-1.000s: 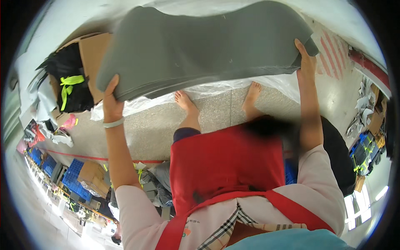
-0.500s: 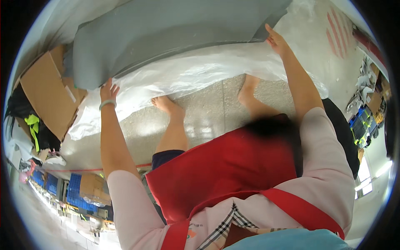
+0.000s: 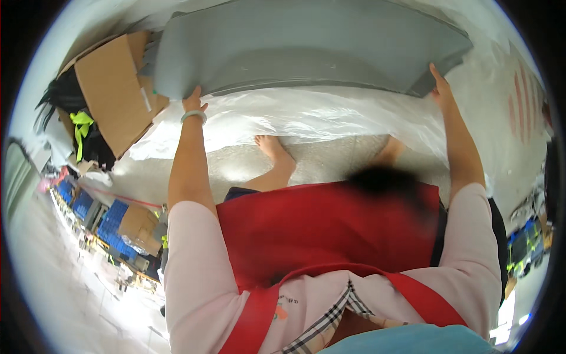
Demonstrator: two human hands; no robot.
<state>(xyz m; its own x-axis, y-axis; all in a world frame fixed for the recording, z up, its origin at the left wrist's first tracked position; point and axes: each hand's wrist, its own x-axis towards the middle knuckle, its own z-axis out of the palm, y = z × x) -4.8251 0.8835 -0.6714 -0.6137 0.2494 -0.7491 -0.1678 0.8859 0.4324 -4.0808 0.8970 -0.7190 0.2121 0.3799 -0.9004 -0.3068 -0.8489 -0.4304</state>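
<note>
A wide, smooth grey sheet of material (image 3: 318, 41) stretches across the far side in front of me, and I cannot tell whether it is fabric or something stiffer. My left hand (image 3: 193, 102), with a pale bangle (image 3: 194, 115) on the wrist, grips its near left corner. At the near right corner my right hand (image 3: 440, 89) pinches the edge, thumb on top and fingers partly hidden. Translucent white plastic sheeting (image 3: 318, 112) lies under and in front of the grey sheet.
To the left stands an open cardboard box (image 3: 112, 94) beside dark cloth and a bright yellow-green strip (image 3: 81, 131). My bare feet (image 3: 274, 147) are on the speckled floor (image 3: 218, 162) near the plastic. Blue crates (image 3: 115, 227) stand farther back left; heaped materials (image 3: 525, 245) lie far right.
In view, both hands and the grey sheet sit farther right than before, as does the box. The right hand, earlier with fingers apart by the edge, now overlaps the sheet's corner.
</note>
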